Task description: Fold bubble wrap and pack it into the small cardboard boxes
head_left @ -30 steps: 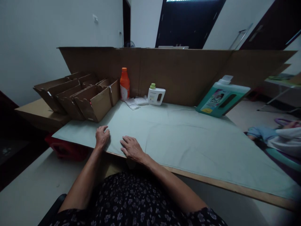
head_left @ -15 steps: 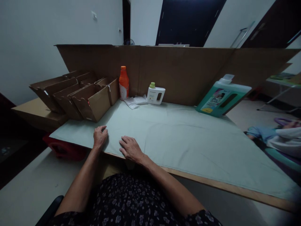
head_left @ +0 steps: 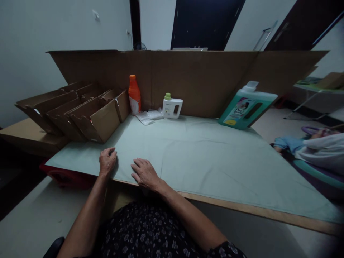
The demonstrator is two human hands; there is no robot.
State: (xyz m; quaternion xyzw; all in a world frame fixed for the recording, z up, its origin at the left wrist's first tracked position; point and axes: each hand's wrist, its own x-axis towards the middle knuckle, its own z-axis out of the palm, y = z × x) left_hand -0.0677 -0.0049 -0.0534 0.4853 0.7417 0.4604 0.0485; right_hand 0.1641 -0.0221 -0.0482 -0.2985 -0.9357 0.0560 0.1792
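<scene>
My left hand (head_left: 108,161) rests on the pale green tablecloth (head_left: 193,154) near the front edge, fingers curled in. A small dark patch shows between its thumb and fingers; I cannot make out whether it is a thing or a shadow. To the right, my right hand (head_left: 145,173) lies palm down on the cloth with its fingers a little apart, holding nothing. Closest to my left hand is a row of open cardboard bins (head_left: 106,122) at the table's left side.
Along the cardboard back wall (head_left: 199,82) stand an orange bottle (head_left: 134,96), a white jug with a green cap (head_left: 172,107) and a big teal jug (head_left: 245,107). Clear plastic packets (head_left: 146,116) lie by the orange bottle. Part of another person (head_left: 319,147) shows at the right.
The camera has turned slightly right, so everything sits further left in the picture. Both hands stay at the table's front edge, and a dark patch now shows in my left hand.
</scene>
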